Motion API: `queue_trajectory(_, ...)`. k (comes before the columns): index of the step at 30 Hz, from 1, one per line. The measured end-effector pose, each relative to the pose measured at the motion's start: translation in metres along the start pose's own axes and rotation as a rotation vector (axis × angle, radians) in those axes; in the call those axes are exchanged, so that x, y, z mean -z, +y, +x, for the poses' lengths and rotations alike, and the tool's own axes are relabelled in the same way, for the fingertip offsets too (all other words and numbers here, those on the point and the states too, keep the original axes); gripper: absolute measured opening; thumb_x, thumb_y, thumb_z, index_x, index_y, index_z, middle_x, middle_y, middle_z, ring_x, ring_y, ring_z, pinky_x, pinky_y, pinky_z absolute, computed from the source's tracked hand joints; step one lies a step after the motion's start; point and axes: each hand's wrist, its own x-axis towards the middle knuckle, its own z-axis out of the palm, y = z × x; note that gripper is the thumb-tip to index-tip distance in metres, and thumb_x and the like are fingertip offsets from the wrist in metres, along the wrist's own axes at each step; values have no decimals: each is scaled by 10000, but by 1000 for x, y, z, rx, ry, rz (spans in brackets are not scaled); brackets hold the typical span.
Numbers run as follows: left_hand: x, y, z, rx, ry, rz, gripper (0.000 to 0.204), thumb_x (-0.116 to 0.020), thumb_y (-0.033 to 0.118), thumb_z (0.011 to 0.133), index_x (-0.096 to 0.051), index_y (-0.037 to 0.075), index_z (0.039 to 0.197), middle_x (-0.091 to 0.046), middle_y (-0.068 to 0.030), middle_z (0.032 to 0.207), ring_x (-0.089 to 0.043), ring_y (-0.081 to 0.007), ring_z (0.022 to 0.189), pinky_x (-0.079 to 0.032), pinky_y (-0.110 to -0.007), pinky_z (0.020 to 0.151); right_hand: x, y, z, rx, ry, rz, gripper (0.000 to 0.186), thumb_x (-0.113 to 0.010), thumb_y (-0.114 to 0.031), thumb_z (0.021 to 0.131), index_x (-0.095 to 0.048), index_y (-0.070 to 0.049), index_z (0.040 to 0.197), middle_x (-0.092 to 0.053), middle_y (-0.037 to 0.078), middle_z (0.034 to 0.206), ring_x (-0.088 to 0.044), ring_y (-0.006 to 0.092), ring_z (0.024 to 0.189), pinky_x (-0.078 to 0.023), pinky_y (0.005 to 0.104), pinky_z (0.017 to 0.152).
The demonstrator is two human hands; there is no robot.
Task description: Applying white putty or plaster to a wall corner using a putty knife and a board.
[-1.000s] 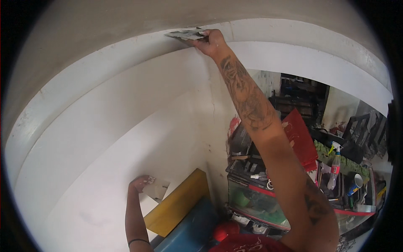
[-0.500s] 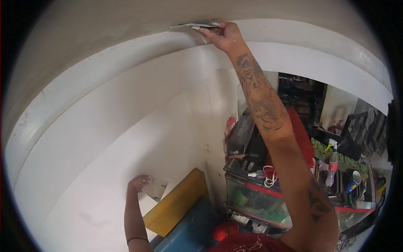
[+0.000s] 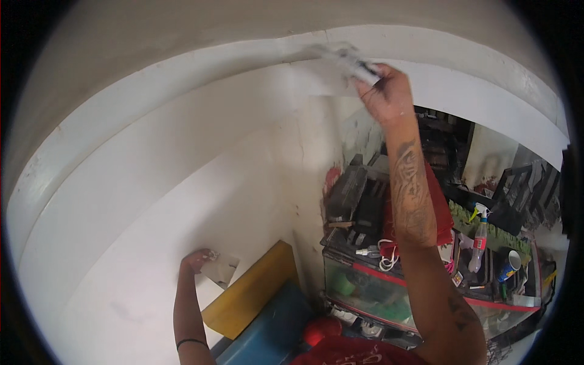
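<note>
High up near the wall's ledge, my right hand (image 3: 389, 94) is closed around a flat putty scraper (image 3: 365, 73). Motion smears the scraper's far end, which sits just in front of the white band (image 3: 462, 58) below the ceiling. White specks mark the fingers of my left hand (image 3: 199, 260), lower down by the white wall (image 3: 140, 267). This hand grips a thin, pale, squarish plate (image 3: 226, 269) with a dark patch near its edge. The plate is held just above a yellow board; its gripped side is hidden by my fingers.
Below the plate are the yellow board (image 3: 249, 292) and a blue surface (image 3: 267, 328), with a red round object (image 3: 322, 330) beside them. On the right stands a glass tank (image 3: 365, 289) topped with dark boxes, a white cable (image 3: 387, 261), a spray bottle (image 3: 479, 243) and a cup (image 3: 511, 264).
My right hand has come down and to the right with the scraper, away from the ceiling edge, and the scraper has tilted. My left hand with the plate has barely shifted.
</note>
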Motion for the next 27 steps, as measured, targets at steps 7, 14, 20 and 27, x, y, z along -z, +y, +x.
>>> queue_trajectory(7, -9, 8, -3, 104, 67, -212, 399, -542, 30, 639, -459, 44, 1029, -515, -43, 981, -495, -164, 877, -415, -256, 706, -8, 66, 81, -113, 44, -88, 198, -314, -27, 750, -402, 111, 861, -430, 197, 905, -424, 285, 839, -378, 381, 782)
queue_trajectory(14, -8, 1, -5, -35, -29, -355, 328, -548, 109, 710, -483, 23, 1021, -507, -70, 1025, -471, -157, 933, -378, -272, 785, -14, 91, 141, -120, -50, 56, 253, -229, -76, 758, -362, 78, 907, -366, 218, 1010, -366, 354, 958, -325, 459, 876)
queue_trajectory(20, -8, -6, -6, -55, 41, -105, 326, -535, 143, 723, -481, 37, 1027, -504, -78, 1027, -467, -165, 950, -371, -265, 794, -29, 100, 145, -105, -19, 91, 270, -235, -91, 798, -387, 66, 956, -382, 196, 1038, -380, 321, 956, -350, 419, 844)
queue_trajectory(27, -7, 4, -10, -101, 0, -5, 300, -526, 147, 727, -493, 34, 1003, -507, -84, 1009, -474, -169, 935, -376, -267, 785, -34, 95, 146, -124, -53, 74, 320, -207, -137, 814, -323, 43, 1052, -342, 203, 1104, -337, 355, 1035, -320, 494, 859)
